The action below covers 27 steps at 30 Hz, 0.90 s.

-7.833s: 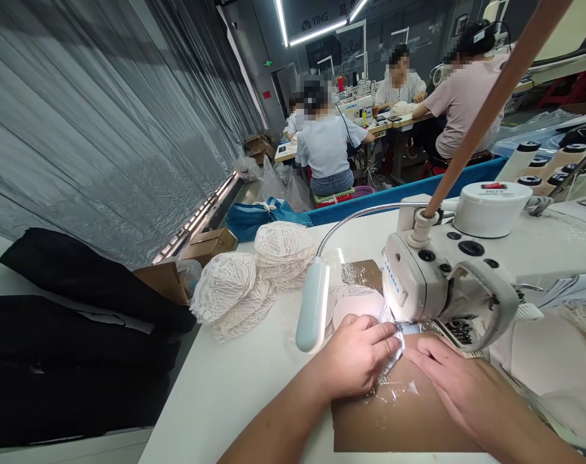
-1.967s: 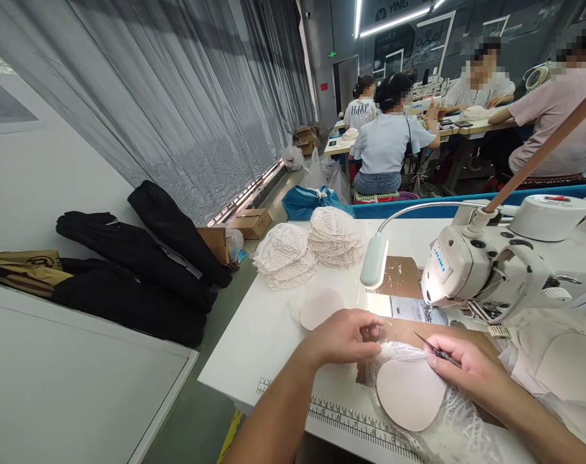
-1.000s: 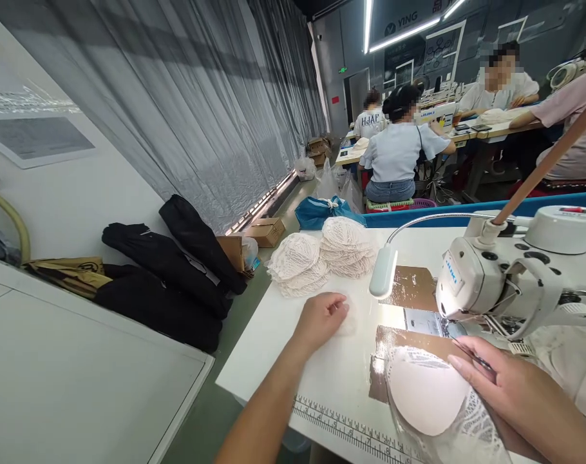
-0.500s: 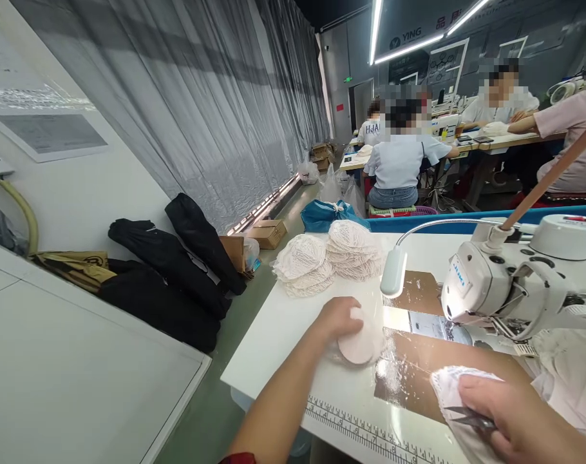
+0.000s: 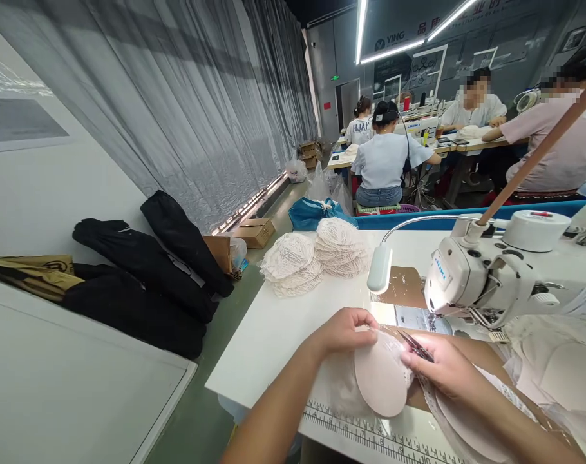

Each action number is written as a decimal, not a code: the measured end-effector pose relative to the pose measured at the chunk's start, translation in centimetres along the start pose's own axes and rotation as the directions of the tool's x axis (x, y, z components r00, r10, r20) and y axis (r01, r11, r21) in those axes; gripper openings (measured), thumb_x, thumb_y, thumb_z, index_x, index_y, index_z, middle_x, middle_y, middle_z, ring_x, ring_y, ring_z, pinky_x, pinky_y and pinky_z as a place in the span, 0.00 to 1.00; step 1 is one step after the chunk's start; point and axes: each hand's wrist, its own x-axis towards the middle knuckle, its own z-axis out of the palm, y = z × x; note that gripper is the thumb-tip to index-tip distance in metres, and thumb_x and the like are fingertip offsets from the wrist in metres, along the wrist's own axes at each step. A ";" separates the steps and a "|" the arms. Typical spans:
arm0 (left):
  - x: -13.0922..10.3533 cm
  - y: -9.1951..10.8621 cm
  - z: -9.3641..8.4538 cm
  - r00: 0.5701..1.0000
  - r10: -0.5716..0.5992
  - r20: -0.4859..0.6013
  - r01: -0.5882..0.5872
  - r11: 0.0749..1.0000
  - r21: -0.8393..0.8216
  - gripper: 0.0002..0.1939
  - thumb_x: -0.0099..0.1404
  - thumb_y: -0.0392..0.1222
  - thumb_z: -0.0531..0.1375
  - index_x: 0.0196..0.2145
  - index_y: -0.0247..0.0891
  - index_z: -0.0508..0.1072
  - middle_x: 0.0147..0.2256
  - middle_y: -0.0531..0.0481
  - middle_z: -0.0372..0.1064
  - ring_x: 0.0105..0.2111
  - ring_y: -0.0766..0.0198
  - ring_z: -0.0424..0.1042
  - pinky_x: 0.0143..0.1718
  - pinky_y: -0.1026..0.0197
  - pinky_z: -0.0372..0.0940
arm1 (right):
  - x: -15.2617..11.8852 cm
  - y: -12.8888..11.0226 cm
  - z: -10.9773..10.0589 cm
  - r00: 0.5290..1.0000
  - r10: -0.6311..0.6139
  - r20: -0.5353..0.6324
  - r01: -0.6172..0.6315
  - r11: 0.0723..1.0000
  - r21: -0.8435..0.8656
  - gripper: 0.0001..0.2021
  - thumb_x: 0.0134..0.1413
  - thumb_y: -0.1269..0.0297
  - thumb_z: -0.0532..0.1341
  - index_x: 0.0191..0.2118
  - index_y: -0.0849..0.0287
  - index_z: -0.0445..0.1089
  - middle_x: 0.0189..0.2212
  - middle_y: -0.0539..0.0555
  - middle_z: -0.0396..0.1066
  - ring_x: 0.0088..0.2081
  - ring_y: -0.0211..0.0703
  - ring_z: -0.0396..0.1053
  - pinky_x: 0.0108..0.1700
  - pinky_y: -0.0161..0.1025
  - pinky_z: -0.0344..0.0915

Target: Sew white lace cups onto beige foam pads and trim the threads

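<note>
My left hand (image 5: 347,332) pinches the top edge of a pale pink bra cup (image 5: 382,381) with lace along its side, holding it over the table's front. On the cup's right edge, the fingers of my right hand (image 5: 442,368) are closed, and thread snips (image 5: 416,346) lie in that same hand with their tips pointing up and left. Under my right forearm is another lace-edged cup piece (image 5: 471,419). The white sewing machine (image 5: 491,277) stands just beyond my right hand.
Two stacks of white lace pieces, a left stack (image 5: 292,263) and a right stack (image 5: 342,248), sit at the table's back left. A lamp (image 5: 380,267) hangs over the table. More cup pieces (image 5: 570,374) lie at right. Several co-workers sit at tables beyond.
My left hand has moved slightly right and lifted the cup off the table. My right hand has come left and up, from the other piece to this cup's edge, snips still in it.
</note>
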 end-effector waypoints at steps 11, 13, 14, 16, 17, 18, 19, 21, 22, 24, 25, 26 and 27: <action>1.6 0.8 3.4 0.985 0.051 0.163 -0.057 0.998 0.028 0.17 0.56 0.53 0.66 0.34 0.35 0.77 0.34 0.49 0.73 0.34 0.62 0.70 0.34 0.65 0.61 | -1.3 -0.2 -0.7 0.999 0.026 0.024 -0.028 0.994 0.108 0.18 0.61 0.48 0.55 0.34 0.58 0.71 0.30 0.51 0.71 0.34 0.45 0.68 0.38 0.40 0.66; 1.7 0.2 3.6 0.986 0.033 0.164 -0.019 0.996 -0.085 0.17 0.56 0.53 0.66 0.33 0.34 0.78 0.32 0.50 0.72 0.34 0.62 0.69 0.34 0.65 0.61 | -1.5 -0.3 -1.2 0.999 0.029 -0.015 -0.028 0.998 0.052 0.17 0.61 0.48 0.55 0.38 0.56 0.72 0.31 0.51 0.72 0.37 0.46 0.69 0.40 0.40 0.67; 1.7 0.1 3.6 0.985 0.023 0.171 -0.001 0.992 -0.127 0.18 0.56 0.53 0.67 0.33 0.34 0.78 0.31 0.50 0.72 0.33 0.63 0.69 0.34 0.65 0.61 | -1.6 -0.3 -1.6 0.999 0.036 -0.039 -0.035 0.999 0.011 0.18 0.62 0.47 0.54 0.41 0.55 0.72 0.32 0.51 0.72 0.38 0.47 0.70 0.42 0.40 0.67; 1.6 0.0 3.5 0.979 -0.006 0.203 0.044 0.982 -0.183 0.19 0.55 0.54 0.68 0.34 0.34 0.79 0.30 0.50 0.71 0.33 0.62 0.69 0.35 0.65 0.61 | -1.9 -0.3 -2.3 0.996 0.062 -0.067 -0.068 0.993 -0.093 0.21 0.65 0.46 0.48 0.44 0.53 0.73 0.31 0.52 0.74 0.38 0.49 0.72 0.45 0.43 0.68; 1.5 0.0 3.4 0.976 -0.022 0.219 0.067 0.977 -0.202 0.19 0.54 0.54 0.68 0.35 0.34 0.79 0.30 0.50 0.72 0.34 0.62 0.69 0.35 0.65 0.61 | -2.0 -0.4 -2.6 0.995 0.083 -0.063 -0.091 0.986 -0.141 0.23 0.65 0.46 0.46 0.44 0.53 0.74 0.30 0.53 0.74 0.37 0.50 0.72 0.46 0.45 0.68; 1.4 0.1 3.3 0.973 -0.036 0.230 0.088 0.972 -0.218 0.19 0.54 0.54 0.68 0.35 0.35 0.80 0.31 0.50 0.72 0.34 0.62 0.69 0.35 0.65 0.62 | -2.1 -0.4 -2.9 0.993 0.105 -0.052 -0.113 0.978 -0.176 0.24 0.65 0.45 0.46 0.43 0.53 0.75 0.30 0.54 0.75 0.37 0.51 0.73 0.48 0.47 0.67; 1.3 0.2 3.2 0.970 -0.048 0.237 0.104 0.967 -0.233 0.20 0.54 0.54 0.68 0.35 0.35 0.80 0.31 0.49 0.73 0.35 0.61 0.70 0.36 0.64 0.62 | -2.1 -0.4 -3.1 0.992 0.122 -0.035 -0.126 0.973 -0.192 0.24 0.64 0.45 0.48 0.43 0.53 0.76 0.33 0.55 0.77 0.40 0.53 0.73 0.50 0.49 0.66; 1.3 0.4 3.1 0.970 -0.064 0.236 0.127 0.956 -0.263 0.20 0.53 0.54 0.68 0.36 0.35 0.80 0.33 0.48 0.74 0.36 0.60 0.70 0.37 0.64 0.62 | -2.2 -0.5 -3.2 0.991 0.133 0.006 -0.131 0.978 -0.161 0.22 0.61 0.45 0.54 0.47 0.53 0.76 0.42 0.56 0.77 0.48 0.56 0.71 0.55 0.49 0.64; 1.3 0.4 3.1 0.970 -0.071 0.232 0.135 0.953 -0.273 0.20 0.53 0.54 0.69 0.37 0.35 0.80 0.34 0.48 0.74 0.36 0.60 0.70 0.37 0.64 0.62 | -2.2 -0.6 -3.2 0.991 0.134 0.021 -0.130 0.983 -0.133 0.22 0.59 0.45 0.56 0.48 0.53 0.75 0.46 0.56 0.76 0.50 0.56 0.70 0.55 0.49 0.64; 1.3 0.4 3.1 0.969 -0.089 0.230 0.154 0.948 -0.280 0.20 0.53 0.54 0.69 0.36 0.35 0.81 0.33 0.49 0.73 0.36 0.61 0.70 0.37 0.64 0.62 | -2.1 -0.8 -2.9 0.990 0.128 0.056 -0.123 0.988 -0.099 0.21 0.59 0.46 0.56 0.49 0.53 0.74 0.45 0.55 0.76 0.47 0.54 0.71 0.49 0.46 0.67; 1.3 0.3 3.2 0.968 -0.100 0.230 0.164 0.946 -0.281 0.20 0.53 0.54 0.69 0.36 0.35 0.81 0.32 0.50 0.73 0.35 0.61 0.69 0.37 0.64 0.61 | -2.1 -0.9 -2.8 0.990 0.123 0.068 -0.116 0.989 -0.095 0.20 0.60 0.46 0.56 0.48 0.53 0.74 0.42 0.55 0.77 0.43 0.51 0.72 0.45 0.44 0.69; 1.3 0.3 3.2 0.967 -0.109 0.228 0.172 0.944 -0.282 0.20 0.52 0.54 0.69 0.34 0.35 0.81 0.31 0.51 0.72 0.34 0.62 0.69 0.36 0.64 0.61 | -2.0 -1.0 -2.6 0.990 0.118 0.075 -0.111 0.989 -0.096 0.20 0.60 0.46 0.55 0.47 0.53 0.74 0.38 0.54 0.76 0.39 0.49 0.72 0.42 0.42 0.69; 1.4 0.2 3.3 0.967 -0.116 0.228 0.180 0.942 -0.284 0.20 0.52 0.54 0.69 0.33 0.34 0.80 0.30 0.51 0.71 0.33 0.62 0.68 0.36 0.64 0.61 | -2.0 -1.0 -2.4 0.990 0.115 0.079 -0.107 0.990 -0.095 0.19 0.61 0.46 0.54 0.46 0.53 0.73 0.35 0.53 0.76 0.37 0.47 0.72 0.40 0.41 0.69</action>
